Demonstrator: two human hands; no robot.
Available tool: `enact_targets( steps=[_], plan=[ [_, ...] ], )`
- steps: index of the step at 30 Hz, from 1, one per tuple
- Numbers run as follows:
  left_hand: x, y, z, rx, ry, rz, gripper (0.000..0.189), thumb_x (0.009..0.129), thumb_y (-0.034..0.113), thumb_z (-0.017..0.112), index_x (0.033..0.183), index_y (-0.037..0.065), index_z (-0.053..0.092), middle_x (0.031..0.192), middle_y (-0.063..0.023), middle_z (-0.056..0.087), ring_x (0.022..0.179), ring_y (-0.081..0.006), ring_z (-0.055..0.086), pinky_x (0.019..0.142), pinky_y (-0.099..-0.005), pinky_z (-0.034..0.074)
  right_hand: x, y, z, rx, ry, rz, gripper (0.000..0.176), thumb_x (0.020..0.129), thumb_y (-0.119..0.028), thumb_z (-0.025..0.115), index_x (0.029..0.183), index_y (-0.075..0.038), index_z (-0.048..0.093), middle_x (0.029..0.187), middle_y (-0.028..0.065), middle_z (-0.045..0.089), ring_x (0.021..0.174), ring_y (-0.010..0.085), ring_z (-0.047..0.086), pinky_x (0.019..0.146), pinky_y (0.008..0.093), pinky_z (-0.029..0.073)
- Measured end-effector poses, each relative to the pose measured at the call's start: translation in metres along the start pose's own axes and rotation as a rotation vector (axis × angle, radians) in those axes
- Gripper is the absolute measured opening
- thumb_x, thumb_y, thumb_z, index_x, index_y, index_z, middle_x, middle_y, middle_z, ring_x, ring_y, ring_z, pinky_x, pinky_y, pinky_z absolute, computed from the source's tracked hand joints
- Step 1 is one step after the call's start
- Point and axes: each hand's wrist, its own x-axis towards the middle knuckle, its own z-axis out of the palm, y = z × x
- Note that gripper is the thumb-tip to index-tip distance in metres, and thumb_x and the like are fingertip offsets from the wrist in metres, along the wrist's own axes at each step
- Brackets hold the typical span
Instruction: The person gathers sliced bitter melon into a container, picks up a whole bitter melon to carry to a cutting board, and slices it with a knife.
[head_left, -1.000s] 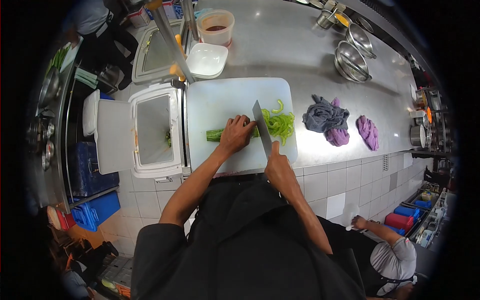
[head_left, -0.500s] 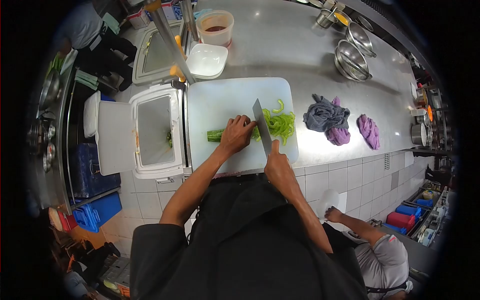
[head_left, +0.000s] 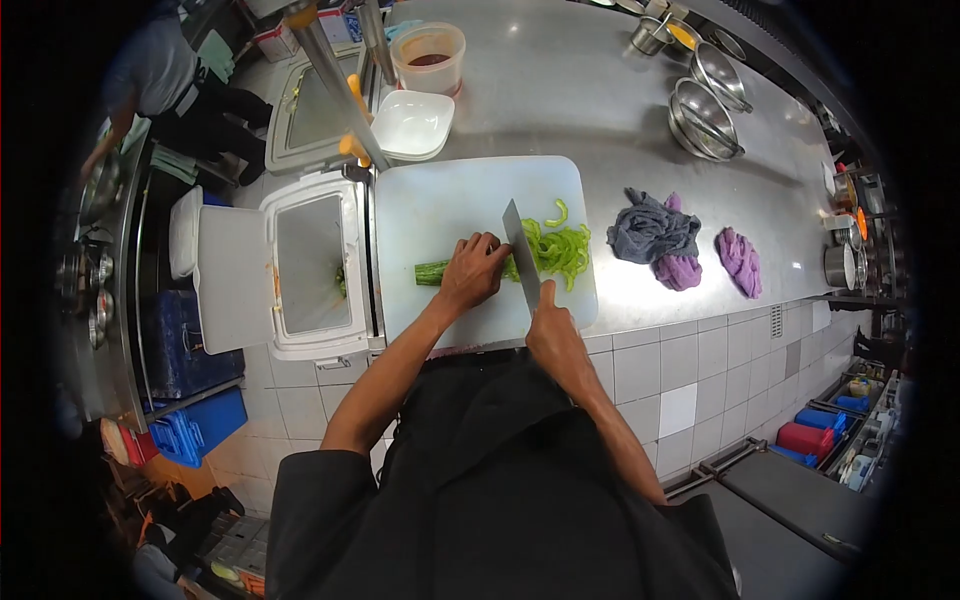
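On the white cutting board (head_left: 440,195) lies a long green vegetable (head_left: 431,272). My left hand (head_left: 474,270) is closed over it, fingertips bent close to the blade. My right hand (head_left: 556,335) is wrapped round the handle of a knife (head_left: 519,245), whose wide blade points away from me, beside my left fingertips. Right of the blade is a loose pile of curved green slices (head_left: 562,250), with one slice (head_left: 557,212) lying apart above it. The blade's lower edge against the vegetable is hard to make out.
An open white bin (head_left: 318,262) stands left of the board. Behind are a white bowl (head_left: 412,122) and a tub (head_left: 430,58). Cloths (head_left: 652,228) lie to the right, metal bowls (head_left: 703,120) farther back. A person (head_left: 165,65) stands at the upper left.
The co-worker at the lower right has gone out of view. At the upper left, the other person's arm now reaches over the side counter. My hands and the knife have barely shifted.
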Motion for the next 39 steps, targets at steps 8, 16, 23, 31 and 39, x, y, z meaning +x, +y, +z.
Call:
enact_targets(
  steps=[8,16,23,31,39],
  plan=[
    [0.003,-0.002,0.008,-0.022,0.083,0.038,0.024,0.085,0.007,0.064,0.108,0.009,0.066,0.1,-0.0093,0.06,0.095,-0.0309,0.06,0.079,-0.0464,0.047,0.029,0.037,0.028,0.077,0.104,-0.042,0.04,0.097,-0.006,0.053,0.129,0.005,0.032,0.079,0.0418,0.062,0.08,0.0608,0.061,0.069,0.0678,0.045],
    [-0.007,-0.008,0.021,-0.067,0.216,0.02,0.014,0.091,0.019,0.061,0.103,0.012,0.063,0.094,-0.0107,0.059,0.089,-0.0314,0.061,0.075,-0.0487,0.049,0.029,0.045,0.014,-0.006,0.075,-0.052,0.063,0.093,-0.01,0.062,0.148,0.006,0.036,0.12,0.039,0.062,0.11,0.0562,0.061,0.093,0.058,0.05],
    [-0.03,-0.009,-0.02,0.042,0.081,-0.121,0.036,0.092,0.045,0.071,0.115,0.017,0.067,0.107,-0.0069,0.057,0.101,-0.0257,0.061,0.083,-0.0436,0.045,0.033,0.054,-0.003,0.022,0.073,-0.07,0.052,0.089,-0.004,0.066,0.136,0.002,0.044,0.104,0.0359,0.068,0.102,0.054,0.065,0.085,0.0565,0.052],
    [-0.056,0.003,-0.018,0.112,0.12,-0.209,0.049,0.084,0.043,0.076,0.125,0.02,0.064,0.109,-0.0067,0.055,0.108,-0.025,0.056,0.085,-0.0437,0.041,0.026,0.067,0.016,-0.29,0.062,-0.251,0.057,0.084,-0.014,0.073,0.132,-0.006,0.043,0.084,0.03,0.069,0.083,0.0504,0.068,0.072,0.0577,0.052],
    [-0.047,0.021,-0.013,0.086,0.213,-0.189,0.047,0.09,0.041,0.072,0.13,0.018,0.062,0.114,-0.0085,0.058,0.107,-0.026,0.059,0.088,-0.0418,0.041,0.04,0.069,0.019,-0.258,0.011,-0.193,0.049,0.083,-0.017,0.076,0.118,-0.006,0.044,0.087,0.0264,0.07,0.086,0.0481,0.069,0.075,0.0551,0.052]
  ],
)
